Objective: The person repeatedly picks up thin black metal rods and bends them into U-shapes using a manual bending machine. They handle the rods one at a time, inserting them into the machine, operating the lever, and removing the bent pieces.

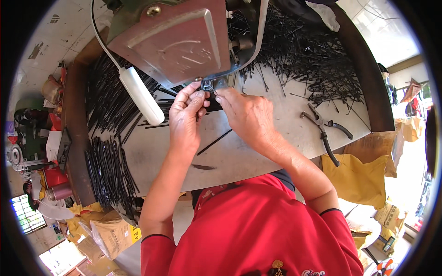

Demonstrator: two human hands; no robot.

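Observation:
Both hands meet under the head of a brown-and-green machine (177,46) that looks like a heavy sewing machine. My left hand (185,115) is closed in a pinch beside the small metal parts (209,85) at the machine's lower end. From the right, my right hand (248,115) reaches to the same spot, its fingers closed too. Whatever lies between the fingertips of either hand is too small and covered to make out. A thin black strip (214,142) lies on the metal tabletop (239,156) just below the hands.
Long black strips (110,168) lie bundled at the left. A tangled heap of thin black pieces (308,60) covers the back right. Pliers (324,129) with dark handles rest at the right edge. A white lamp (142,95) hangs left of my left hand. Raised brown borders (368,73) flank the table.

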